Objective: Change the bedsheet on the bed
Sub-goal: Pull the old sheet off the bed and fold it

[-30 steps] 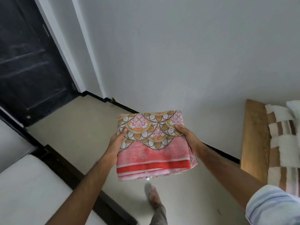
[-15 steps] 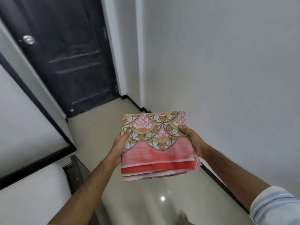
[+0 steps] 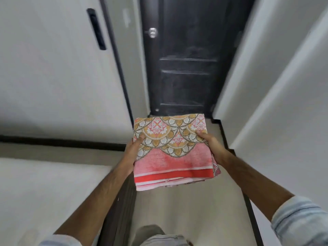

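Both hands carry the folded bedsheet (image 3: 173, 153) between them in front of the dark door (image 3: 186, 68): left hand (image 3: 132, 153) grips its left edge, right hand (image 3: 212, 148) its right edge, thumbs pressed on top.

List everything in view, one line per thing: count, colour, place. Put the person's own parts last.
folded bedsheet: one, pink and red with orange and white scallop pattern, centre, held in the air
door: one, black, straight ahead, closed
door knob: one, silver, on the door's left side
wardrobe: one, white with a dark recessed handle, left
mattress: one, white and bare, lower left
floor: beige, below the sheet
wall: white, right
left hand: grips the sheet's left edge
right hand: grips the right edge
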